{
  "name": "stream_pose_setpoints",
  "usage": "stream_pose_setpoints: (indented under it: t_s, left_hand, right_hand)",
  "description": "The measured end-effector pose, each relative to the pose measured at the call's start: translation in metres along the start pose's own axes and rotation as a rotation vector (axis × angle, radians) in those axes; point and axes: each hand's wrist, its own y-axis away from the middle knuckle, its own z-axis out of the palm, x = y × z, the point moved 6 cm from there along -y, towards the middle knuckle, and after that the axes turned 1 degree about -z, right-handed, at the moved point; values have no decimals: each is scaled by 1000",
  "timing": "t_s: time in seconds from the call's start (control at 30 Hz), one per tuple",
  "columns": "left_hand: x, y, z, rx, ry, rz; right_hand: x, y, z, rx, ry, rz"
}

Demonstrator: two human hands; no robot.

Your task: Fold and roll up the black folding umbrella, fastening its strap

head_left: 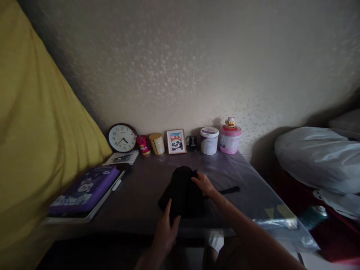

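A black cloth item [182, 191] lies bunched on the table in front of me; its dark folds hide what kind it is. From its right side a flat black strap [230, 190] reaches across the tabletop. My right hand [203, 183] is closed on the upper right edge of the cloth, where a small corner sticks up. At the near left edge, my left hand [166, 230] has its thumb and forefinger on either side of the black fabric. The other fingers of that hand are mostly hidden.
Along the wall stand a clock [122, 138], a pink can [143, 144], a yellow can [156, 143], a framed panda picture [176, 141] and two tubs [209, 141]. A purple case [87, 187] lies left by a yellow curtain [42, 112]. White plastic bags [317, 157] are at right.
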Motion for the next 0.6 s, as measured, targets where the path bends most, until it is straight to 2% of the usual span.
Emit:
stream_pose_setpoints:
  t_s: [0.17, 0.37, 0.6]
  left_hand:
    - [-1, 1, 4, -43, 19, -10]
    - [-3, 2, 8, -83, 15, -32]
    - [-8, 0, 10, -79, 8, -38]
  right_hand:
    - [-11, 2, 6, 6, -30, -11]
    - [-13, 4, 15, -15, -98, 51]
    - [-25, 14, 32, -215, -289, 64]
